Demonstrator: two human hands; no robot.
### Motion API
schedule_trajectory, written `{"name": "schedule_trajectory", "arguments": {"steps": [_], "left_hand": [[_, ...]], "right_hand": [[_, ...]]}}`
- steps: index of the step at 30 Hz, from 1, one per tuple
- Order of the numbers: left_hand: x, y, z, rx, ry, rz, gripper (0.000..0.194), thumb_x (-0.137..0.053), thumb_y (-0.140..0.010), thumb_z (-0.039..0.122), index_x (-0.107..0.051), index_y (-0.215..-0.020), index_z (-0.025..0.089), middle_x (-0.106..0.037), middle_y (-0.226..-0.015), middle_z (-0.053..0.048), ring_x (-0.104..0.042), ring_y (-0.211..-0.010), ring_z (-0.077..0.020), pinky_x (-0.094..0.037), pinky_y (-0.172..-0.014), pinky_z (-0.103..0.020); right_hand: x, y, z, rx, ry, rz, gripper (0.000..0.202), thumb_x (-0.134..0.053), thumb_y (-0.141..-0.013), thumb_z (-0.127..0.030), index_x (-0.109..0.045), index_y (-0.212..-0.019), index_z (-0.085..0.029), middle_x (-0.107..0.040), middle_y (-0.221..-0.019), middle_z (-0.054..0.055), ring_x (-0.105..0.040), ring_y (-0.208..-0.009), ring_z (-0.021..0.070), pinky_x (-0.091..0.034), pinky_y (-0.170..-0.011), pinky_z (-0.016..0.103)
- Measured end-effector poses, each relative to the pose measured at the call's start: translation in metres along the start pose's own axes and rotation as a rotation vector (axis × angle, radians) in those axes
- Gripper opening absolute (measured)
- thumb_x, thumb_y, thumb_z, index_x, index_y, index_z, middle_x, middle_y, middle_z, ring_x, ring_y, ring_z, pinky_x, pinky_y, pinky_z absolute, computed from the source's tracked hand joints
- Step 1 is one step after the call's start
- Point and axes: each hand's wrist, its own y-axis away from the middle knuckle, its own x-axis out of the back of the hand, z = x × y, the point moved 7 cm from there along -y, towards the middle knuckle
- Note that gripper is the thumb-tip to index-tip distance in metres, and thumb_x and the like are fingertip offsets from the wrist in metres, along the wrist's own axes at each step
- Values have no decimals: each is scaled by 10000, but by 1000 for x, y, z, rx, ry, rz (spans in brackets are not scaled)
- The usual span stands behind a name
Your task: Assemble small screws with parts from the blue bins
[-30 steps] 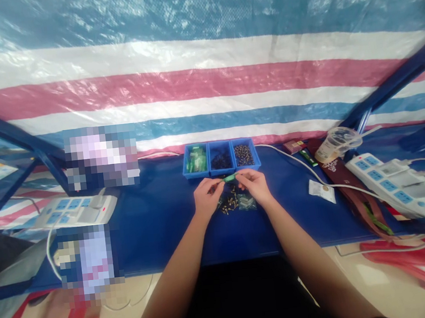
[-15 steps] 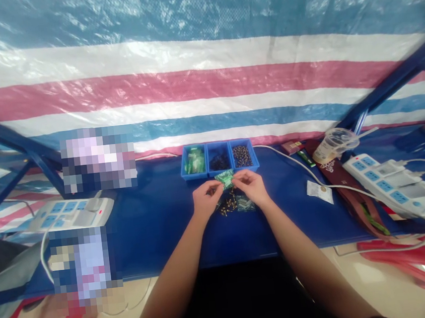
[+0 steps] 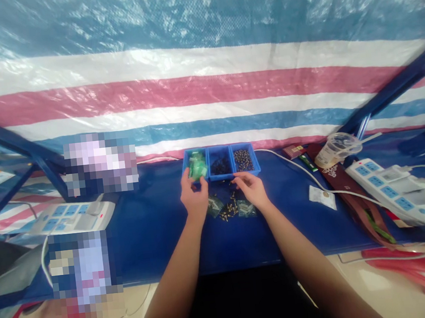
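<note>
My left hand (image 3: 195, 197) is at the front edge of the left blue bin (image 3: 184, 161), thumb and fingers apart. Green packets (image 3: 197, 163) lie in that bin, just beyond my fingertips. My right hand (image 3: 252, 189) hovers in front of the right bin, its fingertips pinched together; whatever they hold is too small to make out. Between and below my hands lie loose brass-coloured screw-like pieces (image 3: 228, 211). A small clear bag (image 3: 245, 207) of pale pieces is beside my right hand, and another small bag (image 3: 214, 207) is near my left.
The middle bin (image 3: 219, 164) holds dark pieces, the right bin (image 3: 243, 161) small metal ones. Power strips (image 3: 384, 186) sit at both sides, cables trailing. A plastic cup (image 3: 335, 150), a brown strap-like bag (image 3: 348, 198) and a white packet (image 3: 322, 197) are on the right.
Both hands were holding a green packet over the loose pieces. My left hand has moved forward and left to the green packets' bin and opened; my right hand no longer holds the packet.
</note>
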Motion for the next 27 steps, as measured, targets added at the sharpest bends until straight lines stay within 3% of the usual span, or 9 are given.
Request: {"name": "schedule_trajectory", "arguments": {"steps": [3,7,11,16,22,27], "left_hand": [[4,-12,-1,-64,-61,78,466,-631,-831,275,-576,-1280,163,-667,-986,-90,-625,-883,-196,-483,-877,-313],[-5,-14,8,-204,-79,-23,349,-559,-873,235,-651,-1207,189,-664,-995,-103,-612,-956,-208,-457,-922,-316],[-17,-11,12,-236,-108,-109,315,-528,-882,194,-686,-1152,225,-633,-1060,-98,-614,-943,-187,-462,-858,-285],[-20,-14,12,-304,-184,-139,299,-507,-886,158,-717,-1085,232,-657,-1063,-97,-612,-992,-210,-426,-927,-349],[-10,-24,7,-300,-146,-2,233,-562,-856,183,-735,-1010,214,-664,-1014,-106,-603,-1016,-221,-424,-927,-359],[-26,-25,4,-287,-299,-136,208,-552,-865,236,-731,-964,198,-675,-926,-115,-597,-964,-255,-358,-920,-420]], "right_hand": [[-1,0,3,-12,19,-18,390,-628,-819,-515,-689,-1000,-175,-722,-805,69,-647,-657,167,-544,-663,308],[-3,4,8,-4,52,-46,370,-614,-830,-512,-705,-968,-182,-720,-790,64,-646,-642,167,-542,-653,307],[-1,6,8,-6,60,-38,353,-607,-838,-499,-709,-961,-184,-716,-779,66,-651,-653,175,-535,-649,304],[-1,7,5,-10,63,-31,341,-611,-836,-488,-709,-954,-183,-711,-762,63,-647,-643,174,-529,-646,303],[-3,8,8,-10,77,-52,341,-604,-842,-487,-708,-965,-187,-715,-763,60,-644,-628,171,-522,-633,298],[-4,8,6,-1,94,-58,315,-603,-849,-459,-707,-954,-181,-711,-751,57,-642,-638,167,-521,-641,289]]}}
